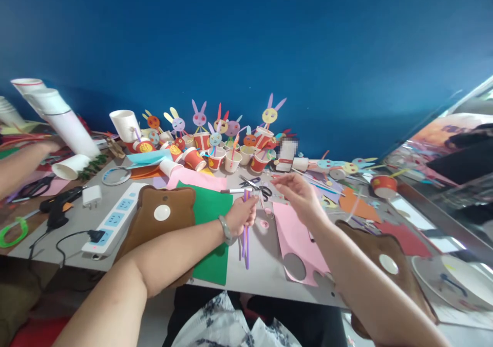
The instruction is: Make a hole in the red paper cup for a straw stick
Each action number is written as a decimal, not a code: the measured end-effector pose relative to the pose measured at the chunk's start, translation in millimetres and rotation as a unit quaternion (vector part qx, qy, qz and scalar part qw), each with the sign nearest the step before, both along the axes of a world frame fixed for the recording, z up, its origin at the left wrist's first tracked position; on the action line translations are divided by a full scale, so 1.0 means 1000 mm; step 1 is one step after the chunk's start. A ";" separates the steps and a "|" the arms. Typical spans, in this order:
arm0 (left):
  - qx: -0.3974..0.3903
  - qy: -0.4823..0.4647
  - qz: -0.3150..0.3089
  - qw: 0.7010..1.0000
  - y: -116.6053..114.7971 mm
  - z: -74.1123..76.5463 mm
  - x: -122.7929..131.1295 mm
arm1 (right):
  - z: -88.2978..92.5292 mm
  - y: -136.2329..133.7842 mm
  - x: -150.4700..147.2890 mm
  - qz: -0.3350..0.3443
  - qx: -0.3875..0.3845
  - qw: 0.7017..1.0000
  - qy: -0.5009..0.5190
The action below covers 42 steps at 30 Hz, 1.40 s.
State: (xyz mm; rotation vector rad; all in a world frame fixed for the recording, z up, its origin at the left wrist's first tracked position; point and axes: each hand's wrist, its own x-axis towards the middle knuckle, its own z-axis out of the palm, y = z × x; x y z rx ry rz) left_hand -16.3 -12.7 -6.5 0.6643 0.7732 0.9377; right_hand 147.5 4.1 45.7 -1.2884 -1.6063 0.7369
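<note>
My left hand [242, 214] is closed around several thin purple and orange-pink strips [247, 252], which look like pipe cleaners or straws. Their ends stick out above and below the fist, over the grey table [256, 280]. To the right, my right hand [301, 197] hovers with thumb and fingers drawn together; whether something small is between the fingertips I cannot make out. Between and behind the hands lie black-handled scissors [264, 192] and a marker pen [233, 190]. Small round pink paper pieces [264, 224] rest near the left fist. Pink paper with cut-out circles [287, 234] lies below the right wrist.
A green sheet [211, 265] and brown bear-shaped mat [162, 234] lie under my left arm. Several paper cups with rabbit faces [215, 154] line the blue wall. A power strip [115, 218], glue gun [57, 206] and another person's arm [26, 159] are at left.
</note>
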 end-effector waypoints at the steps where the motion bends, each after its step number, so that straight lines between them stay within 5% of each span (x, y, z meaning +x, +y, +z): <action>1: 0.013 -0.008 -0.005 1.000 0.000 0.003 -0.002 | -0.010 -0.007 -0.005 -0.009 0.000 1.000 0.026; 4: 0.039 -0.016 -0.014 0.999 0.000 0.010 -0.006 | -0.036 -0.017 -0.016 -0.020 -0.019 0.998 0.060; 10: 0.073 -0.004 -0.068 0.995 -0.002 0.017 -0.011 | -0.058 -0.014 -0.015 0.102 -0.028 0.985 0.137; 20: 0.075 0.030 -0.082 0.993 -0.006 0.022 -0.012 | -0.055 -0.027 0.000 0.117 0.019 0.988 0.097; 31: 0.077 0.030 -0.083 0.993 -0.006 0.026 -0.012 | -0.053 -0.027 -0.009 0.134 -0.175 0.915 0.339; 42: 0.079 0.007 -0.084 0.993 -0.005 0.025 -0.012 | -0.050 -0.025 -0.010 0.106 -0.192 0.902 0.373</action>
